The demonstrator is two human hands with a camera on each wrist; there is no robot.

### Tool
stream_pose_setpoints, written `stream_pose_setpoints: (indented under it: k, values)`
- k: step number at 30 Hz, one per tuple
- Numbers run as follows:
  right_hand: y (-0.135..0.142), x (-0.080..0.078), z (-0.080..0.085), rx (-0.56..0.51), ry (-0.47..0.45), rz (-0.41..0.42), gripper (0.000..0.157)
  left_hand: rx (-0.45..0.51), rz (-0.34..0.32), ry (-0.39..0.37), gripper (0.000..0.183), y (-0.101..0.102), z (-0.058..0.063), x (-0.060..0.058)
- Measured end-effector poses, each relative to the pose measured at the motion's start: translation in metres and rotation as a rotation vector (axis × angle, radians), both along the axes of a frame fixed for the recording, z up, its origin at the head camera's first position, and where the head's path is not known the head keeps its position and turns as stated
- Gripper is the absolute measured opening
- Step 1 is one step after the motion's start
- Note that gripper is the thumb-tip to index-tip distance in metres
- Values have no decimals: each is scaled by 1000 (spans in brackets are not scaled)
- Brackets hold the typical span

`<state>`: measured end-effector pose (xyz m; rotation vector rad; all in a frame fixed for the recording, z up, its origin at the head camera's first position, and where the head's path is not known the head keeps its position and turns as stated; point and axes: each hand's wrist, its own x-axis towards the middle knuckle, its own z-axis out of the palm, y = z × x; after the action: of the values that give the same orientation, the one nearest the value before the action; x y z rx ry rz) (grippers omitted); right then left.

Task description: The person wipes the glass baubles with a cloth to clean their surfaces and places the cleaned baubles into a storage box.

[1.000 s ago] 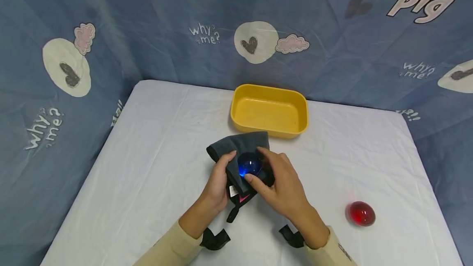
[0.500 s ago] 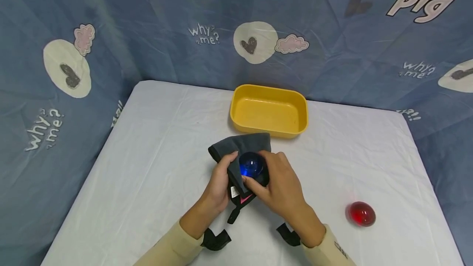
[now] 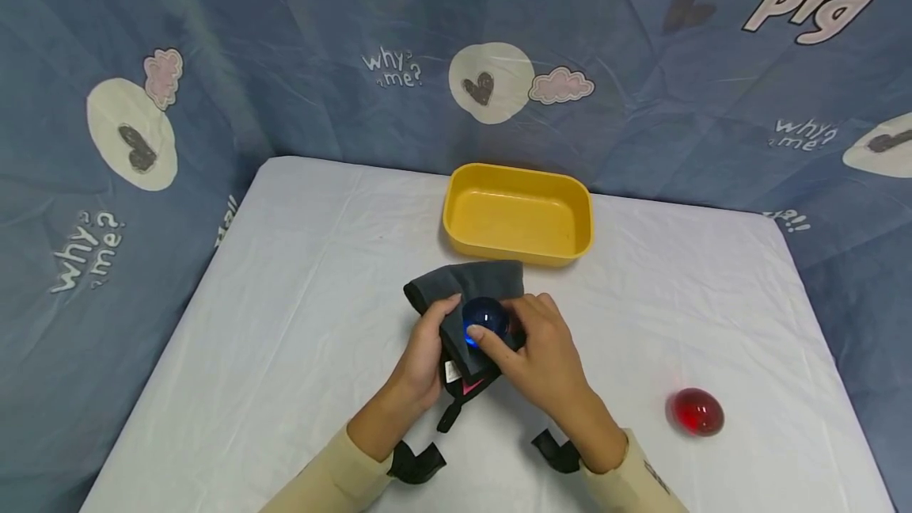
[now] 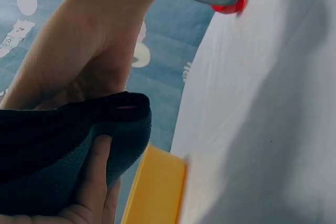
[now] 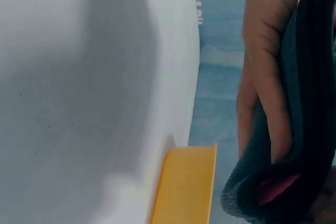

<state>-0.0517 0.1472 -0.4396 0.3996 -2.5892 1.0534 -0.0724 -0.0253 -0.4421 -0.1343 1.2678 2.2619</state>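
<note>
1. Left hand (image 3: 420, 351): holding. Thumb lies over the near side of a grey cloth (image 3: 492, 279) with black edging; the left wrist camera shows fingers pressed along the fabric.
2. Right hand (image 3: 545, 355): holding. Thumb rests on the front of a blue ball (image 3: 488, 315), the other fingers bent round its far side and partly hidden from where I stand.
3. Blue ball: glossy, between the two hands, set against the face of the cloth. A bright blue glint shows at its lower left, beside the thumb.
4. Cloth: folded and held above the desk (image 3: 342, 260). A white label (image 3: 452, 371), a small pink patch (image 3: 471, 386) and a black loop (image 3: 449, 416) show at its lower end.
5. Yellow tray (image 3: 520, 216): upright near the far edge of the desk, just beyond the cloth.
6. Red ball (image 3: 698, 412): glossy, on the desk at the person's right, well apart from both hands.
7. Wrists: each carries a black strap piece (image 3: 416, 463) below a beige sleeve (image 3: 335, 469).
8. Surroundings: white covering on the desk; blue printed curtain (image 3: 321, 22) behind, bearing pale circles, hearts, clouds and lettering, "pig" among it.
</note>
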Motion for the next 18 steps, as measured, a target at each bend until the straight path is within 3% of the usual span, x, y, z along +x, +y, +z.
stream_pose_setpoints:
  k: [5,9,13,18]
  values:
    - [0,6,-1,22,-1,15,68,-5,26,8,64,-2,1,-2]
    - [2,6,-2,110,79,40,79,20,24,11,65,-3,1,-2]
    - [2,5,-3,209,171,66,74,27,12,11,66,-2,1,-1]
    - [1,3,-5,211,198,69,66,-19,5,-18,68,-1,2,2]
